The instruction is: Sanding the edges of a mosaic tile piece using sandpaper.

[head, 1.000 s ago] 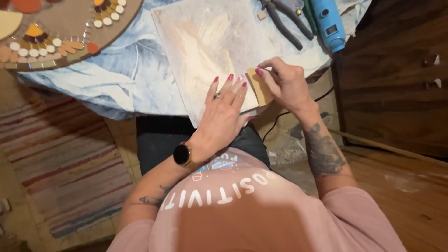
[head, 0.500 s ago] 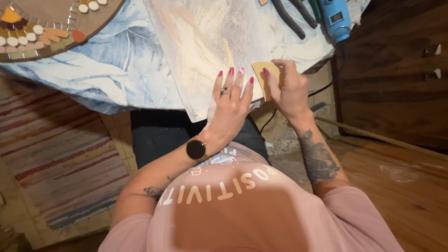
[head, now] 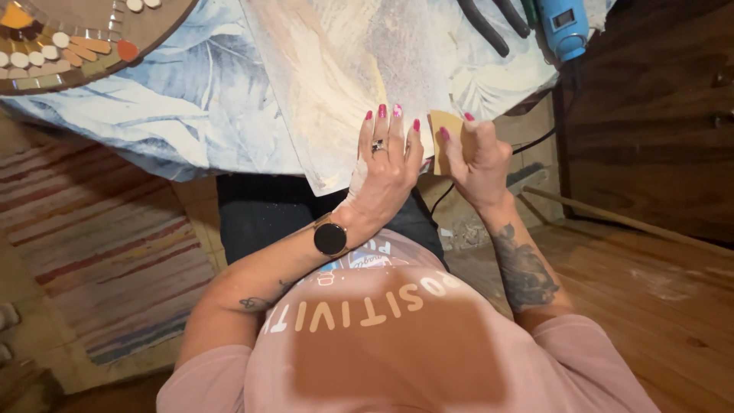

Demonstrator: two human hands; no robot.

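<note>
Seated person seen from above, pink top, smartwatch on left wrist. Left hand lies flat, fingers spread, pressing on a pale dusty board near its front corner, which overhangs the table edge twd the lap. Right hand just beside it, closed on a small tan tile; thumb on one face, fingers behind, tile upright w/ its top edge at the board's right edge. Can't tell if tile actually touches the board there. Hands are close together but not joined. Table has a blue-and-white leaf cloth. Far left, part of a round mosaic w/ white, orange and brown pieces. Top right, black pliers and a blue tool w/ a cord running down. Striped rug on the floor at left, wood floor at right, dark cabinet beyond. Judging by the grip, this looks like rubbing the tile's edge on the board: best done w/ left palm kept heavy so the overhanging corner doesn't tip, tile held low near the working edge, short even strokes, fingertips clear of the rim.
</note>
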